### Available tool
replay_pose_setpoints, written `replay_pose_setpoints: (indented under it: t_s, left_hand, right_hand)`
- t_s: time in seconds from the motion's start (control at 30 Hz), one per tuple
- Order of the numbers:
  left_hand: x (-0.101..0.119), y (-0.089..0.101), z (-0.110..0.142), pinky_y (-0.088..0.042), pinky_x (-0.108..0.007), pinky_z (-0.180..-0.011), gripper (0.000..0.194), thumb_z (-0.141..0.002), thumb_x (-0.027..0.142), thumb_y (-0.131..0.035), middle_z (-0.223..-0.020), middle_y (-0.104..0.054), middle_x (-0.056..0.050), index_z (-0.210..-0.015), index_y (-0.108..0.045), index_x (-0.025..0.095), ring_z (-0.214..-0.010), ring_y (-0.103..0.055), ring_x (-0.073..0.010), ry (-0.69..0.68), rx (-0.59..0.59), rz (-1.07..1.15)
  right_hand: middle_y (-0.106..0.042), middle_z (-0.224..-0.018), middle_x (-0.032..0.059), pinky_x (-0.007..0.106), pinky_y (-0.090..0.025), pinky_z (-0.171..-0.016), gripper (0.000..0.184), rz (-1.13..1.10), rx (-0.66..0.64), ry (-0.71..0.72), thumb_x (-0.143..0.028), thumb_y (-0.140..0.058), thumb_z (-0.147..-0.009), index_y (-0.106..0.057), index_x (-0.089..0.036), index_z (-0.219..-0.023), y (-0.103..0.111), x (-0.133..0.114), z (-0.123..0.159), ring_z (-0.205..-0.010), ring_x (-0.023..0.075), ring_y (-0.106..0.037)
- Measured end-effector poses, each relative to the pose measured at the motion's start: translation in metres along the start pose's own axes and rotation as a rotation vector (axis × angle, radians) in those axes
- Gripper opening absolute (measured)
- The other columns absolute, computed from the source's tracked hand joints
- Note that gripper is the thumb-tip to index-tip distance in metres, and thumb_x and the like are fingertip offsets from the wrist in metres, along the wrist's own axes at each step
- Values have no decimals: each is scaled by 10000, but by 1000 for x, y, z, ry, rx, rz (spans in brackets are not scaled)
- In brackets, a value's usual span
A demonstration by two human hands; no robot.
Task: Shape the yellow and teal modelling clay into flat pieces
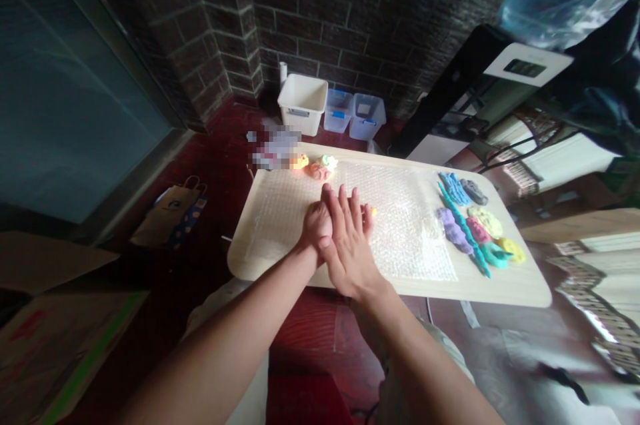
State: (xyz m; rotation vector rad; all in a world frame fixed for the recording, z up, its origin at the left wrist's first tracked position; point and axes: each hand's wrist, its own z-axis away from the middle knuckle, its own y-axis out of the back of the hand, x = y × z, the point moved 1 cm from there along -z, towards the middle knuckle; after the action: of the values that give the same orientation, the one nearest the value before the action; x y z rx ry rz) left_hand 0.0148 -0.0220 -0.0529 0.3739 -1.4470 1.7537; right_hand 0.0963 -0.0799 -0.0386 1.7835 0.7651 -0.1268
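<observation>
My right hand (pixel 349 238) lies flat over my left hand, its fingers stretched out and slightly apart. My left hand (pixel 317 224) is tucked beneath it, and its fingers are mostly hidden. Both are above the bubble-wrap sheet (pixel 405 218) on the pale table (pixel 495 288). A small bit of yellow, clay-like material (pixel 374 211) peeks out beside my right little finger; whether anything lies between the palms is hidden. Beyond my hands, near the back edge, sit a peach-coloured clay lump (pixel 320 172), a pale green clay lump (pixel 329 161) and an orange-yellow piece (pixel 300 160).
At the table's right lie several clay lumps: blue (pixel 454 188), grey (pixel 474 192), purple (pixel 455 230), pink (pixel 479 229), yellow (pixel 511 249), and a long teal strip (pixel 464 228). Behind the table stand a white bin (pixel 303 105) and blue-clear boxes (pixel 367 117). A paper bag (pixel 167 215) is left.
</observation>
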Motion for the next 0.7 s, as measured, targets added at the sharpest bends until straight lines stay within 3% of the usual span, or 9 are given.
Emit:
replay_pose_setpoints:
  t_s: [0.1, 0.17, 0.2, 0.27, 0.33, 0.43, 0.5, 0.63, 0.7]
  left_hand:
    - [24, 8, 0, -405, -237, -423, 573, -1057, 542, -410, -533, -607, 13, -730, -743, 210, -495, -583, -154, -211, 166, -284]
    - [39, 15, -1, -398, -247, -479, 557, -1035, 555, -496, -491, -569, 11, -648, -702, 212, -517, -590, -153, -387, 275, -562]
    - [45, 19, -2, -419, -258, -526, 578, -1034, 561, -494, -504, -579, -2, -616, -687, 210, -564, -618, -161, -468, 310, -699]
    - [52, 28, -6, -450, -281, -613, 574, -1028, 546, -496, -567, -633, -24, -605, -685, 207, -657, -659, -179, -554, 317, -860]
    - [53, 36, -12, -453, -292, -644, 495, -998, 507, -541, -628, -679, -26, -642, -701, 203, -688, -666, -182, -557, 296, -903]
    - [49, 44, -20, -446, -296, -640, 430, -993, 450, -505, -683, -694, -23, -709, -709, 199, -684, -651, -179, -537, 301, -951]
    - [47, 47, -24, -448, -302, -644, 383, -985, 411, -495, -684, -673, -14, -743, -706, 203, -675, -637, -183, -529, 292, -1021]
    - [42, 53, -24, -515, -354, -817, 126, -833, 316, -708, -884, -709, -42, -889, -744, 209, -870, -684, -238, -553, 243, -1160]
    - [39, 56, -23, -511, -409, -991, 362, -764, 304, -797, -1151, -697, -101, -1108, -752, 197, -1096, -669, -295, -609, 143, -1303]
  right_hand:
    - [-472, -1646, 178, 654, -293, -1253, 590, -36, 213, -170, -436, -218, -1120, -402, -188, -1622, 20, 38, -7, -1577, 360, -371]
    - [-667, -1390, 209, 564, -518, -1065, 548, -76, 302, -396, -459, -337, -1095, -542, -154, -1501, 31, 73, -9, -1263, 338, -658]
    - [-692, -1307, 219, 536, -573, -948, 566, -66, 276, -477, -493, -452, -1045, -581, -134, -1463, 34, 88, -8, -1112, 336, -705]
    - [-704, -1223, 221, 514, -592, -828, 628, -70, 204, -494, -504, -693, -888, -671, -109, -1376, 34, 111, -7, -872, 307, -718]
    - [-733, -1093, 162, 479, -592, -795, 554, -104, 141, -481, -443, -805, -779, -766, -146, -1245, 27, 124, -6, -729, 248, -690]
    - [-733, -984, 123, 462, -581, -860, 308, -177, 136, -468, -380, -810, -772, -828, -180, -1006, 13, 129, -6, -746, 237, -689]
    - [-740, -943, 119, 451, -588, -855, 256, -264, 153, -460, -407, -792, -815, -819, -181, -932, 7, 126, -8, -764, 240, -701]
    - [-800, -1056, 118, 420, -629, -846, 384, -535, 157, -420, -517, -703, -938, -767, -200, -1145, 9, 110, -6, -912, 249, -769]
    - [-806, -1161, 90, 419, -633, -906, 414, -691, 147, -387, -532, -702, -952, -720, -259, -1263, 14, 99, -3, -1004, 237, -783]
